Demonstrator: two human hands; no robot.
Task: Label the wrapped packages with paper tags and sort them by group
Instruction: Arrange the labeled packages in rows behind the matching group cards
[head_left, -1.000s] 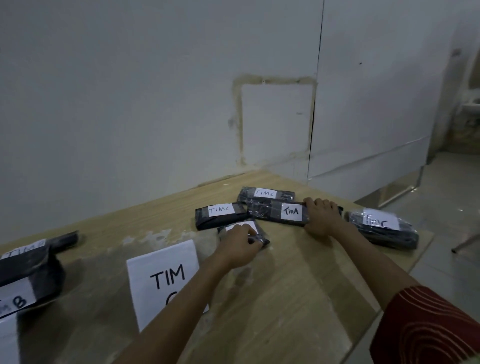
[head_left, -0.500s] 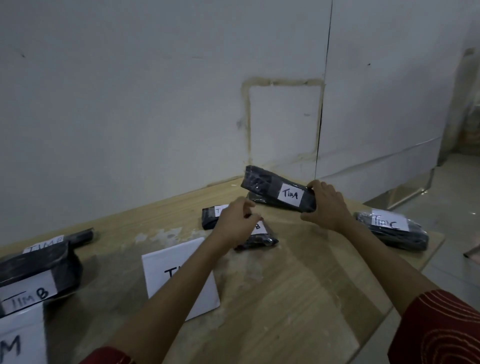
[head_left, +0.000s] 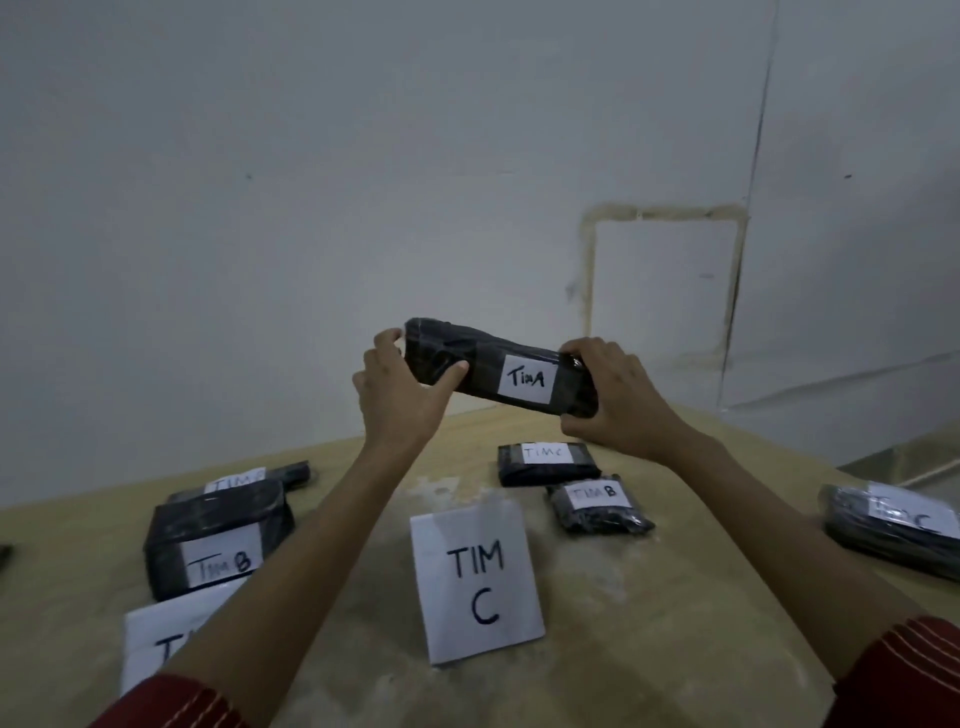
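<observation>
The left hand (head_left: 400, 395) and right hand (head_left: 618, 402) hold the TIM A package (head_left: 488, 364) in the air, above and beyond the TIM C sheet (head_left: 475, 582) that lies on the bench (head_left: 649, 597). The left hand grips its left end, thumb across the front; the right hand's fingers curl round the right end. The package tilts, left end higher. Just beyond the sheet lies a TIM C package (head_left: 545, 462), a small TIM B package (head_left: 597, 504) close beside it. Far right of the sheet sits a second TIM C package (head_left: 893, 525); left of the sheet, a large TIM B package (head_left: 215, 545) and a second sheet (head_left: 156, 639), partly hidden by the left forearm
</observation>
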